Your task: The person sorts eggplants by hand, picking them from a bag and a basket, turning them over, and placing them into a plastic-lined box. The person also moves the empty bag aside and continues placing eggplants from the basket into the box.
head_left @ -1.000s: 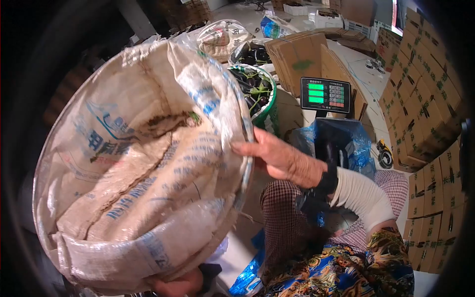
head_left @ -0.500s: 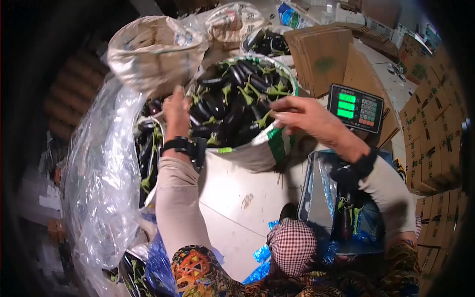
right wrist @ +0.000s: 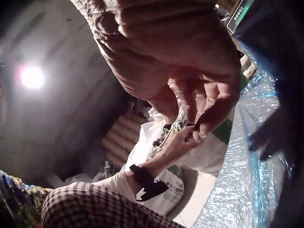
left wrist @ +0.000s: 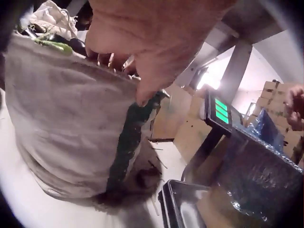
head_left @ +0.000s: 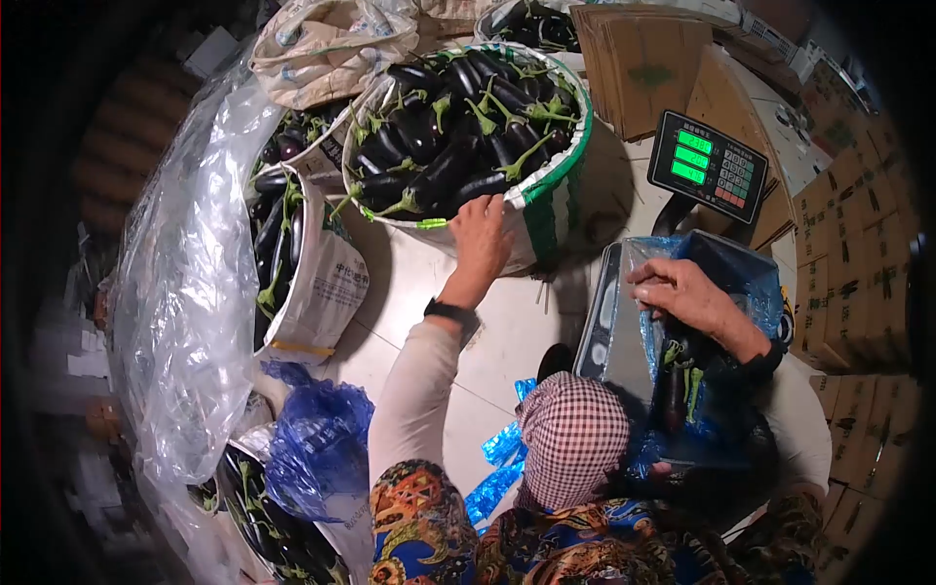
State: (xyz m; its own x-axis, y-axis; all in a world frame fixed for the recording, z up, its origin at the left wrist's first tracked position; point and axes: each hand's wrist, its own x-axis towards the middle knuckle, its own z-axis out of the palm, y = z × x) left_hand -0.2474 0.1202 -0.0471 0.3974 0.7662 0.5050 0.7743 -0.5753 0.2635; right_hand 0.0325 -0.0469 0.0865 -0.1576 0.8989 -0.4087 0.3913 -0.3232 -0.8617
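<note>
My left hand (head_left: 480,237) is at the near rim of a large white sack (head_left: 522,242) with a green stripe, heaped with dark eggplants (head_left: 429,132). In the left wrist view its fingers hook over the rim of the sack (left wrist: 71,118) while the thumb lies outside. My right hand (head_left: 694,300) hovers over a box lined with blue film (head_left: 756,278), its fingers loosely bent and holding nothing. Several eggplants (head_left: 675,395) with green stems lie in that box, partly hidden by the right arm.
Behind the box stands a scale display (head_left: 709,166) with lit green figures. A smaller sack of eggplants (head_left: 322,292), clear plastic sheeting (head_left: 185,322) and a blue plastic bag (head_left: 322,439) are at left. An emptied-looking sack (head_left: 331,49) lies behind. Stacked cartons (head_left: 858,253) line the right.
Both hands held a wide-mouthed sack, which now slumps at the back left beyond the eggplants. The left hand has come to the big sack's near rim; the right has drawn back over the box.
</note>
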